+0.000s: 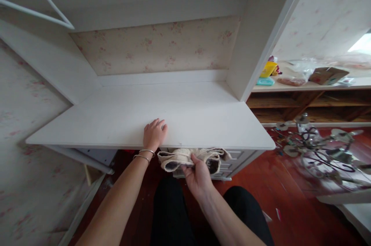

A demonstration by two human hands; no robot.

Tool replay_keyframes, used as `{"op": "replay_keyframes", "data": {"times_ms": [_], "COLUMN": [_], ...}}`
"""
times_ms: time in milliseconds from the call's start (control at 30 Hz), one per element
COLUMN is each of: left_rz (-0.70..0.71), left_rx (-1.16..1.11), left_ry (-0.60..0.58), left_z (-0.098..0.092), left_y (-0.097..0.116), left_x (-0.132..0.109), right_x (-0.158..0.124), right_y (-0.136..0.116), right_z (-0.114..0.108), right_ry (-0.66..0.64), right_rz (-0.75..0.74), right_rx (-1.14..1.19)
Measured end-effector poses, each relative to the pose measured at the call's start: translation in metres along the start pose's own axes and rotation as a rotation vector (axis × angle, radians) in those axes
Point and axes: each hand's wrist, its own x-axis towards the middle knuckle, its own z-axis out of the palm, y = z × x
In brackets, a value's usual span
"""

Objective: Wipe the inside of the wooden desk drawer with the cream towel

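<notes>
My left hand (154,134) lies flat on the front edge of a white desk top (121,114), fingers stretched out, with thin bangles on the wrist. My right hand (197,174) is closed on a folded cream cloth (176,158), held just below the desk's front edge. The cloth hangs in front of the desk's white drawers (232,163), and its right end hides behind the edge. My legs in dark trousers are below.
A floral wallpaper panel (156,46) backs the desk alcove. To the right stands a wooden shelf (307,101) with a cardboard box (327,75), plastic bags and small packets. A chandelier (315,147) lies on the red wooden floor. A white hanger (43,8) hangs top left.
</notes>
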Motion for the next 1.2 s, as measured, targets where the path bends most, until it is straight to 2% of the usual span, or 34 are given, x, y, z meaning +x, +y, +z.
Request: {"op": "replay_keyframes", "data": {"times_ms": [133, 267, 367, 433, 567, 700, 833, 933, 1067, 1200], "left_rz": [-0.001, -0.002, 0.002, 0.007, 0.014, 0.009, 0.004, 0.007, 0.006, 0.005], "left_rx": [0.012, 0.017, 0.005, 0.006, 0.014, 0.002, -0.014, -0.018, -0.019, -0.026], "left_ry": [0.002, 0.001, 0.001, 0.008, 0.027, 0.034, 0.021, 0.021, 0.016, 0.013], "left_z": [0.000, 0.002, 0.002, 0.003, 0.003, 0.004, 0.005, 0.005, 0.005, 0.004], "left_y": [0.000, 0.000, -0.001, -0.001, -0.002, -0.001, -0.002, -0.003, -0.003, -0.003], "left_x": [0.001, 0.002, 0.002, 0.002, 0.002, 0.003, 0.004, 0.004, 0.004, 0.003], "right_x": [0.013, 0.034, 0.053, 0.067, 0.094, 0.110, 0.114, 0.109, 0.088, 0.051], "right_y": [0.033, 0.053, 0.059, 0.055, 0.026, -0.015, -0.064, -0.101, -0.134, -0.147], "right_z": [0.003, -0.008, -0.024, -0.036, -0.063, -0.092, -0.118, -0.130, -0.125, -0.094], "right_ry": [-0.036, -0.017, -0.024, 0.018, 0.115, 0.172, 0.264, 0.302, 0.318, 0.283], "right_rz": [0.032, 0.047, 0.036, 0.046, 0.077, 0.019, -0.083, -0.142, -0.202, -0.221], "right_rx": [0.050, 0.060, 0.057, 0.057, 0.010, -0.052, -0.133, -0.180, -0.198, -0.160]}}
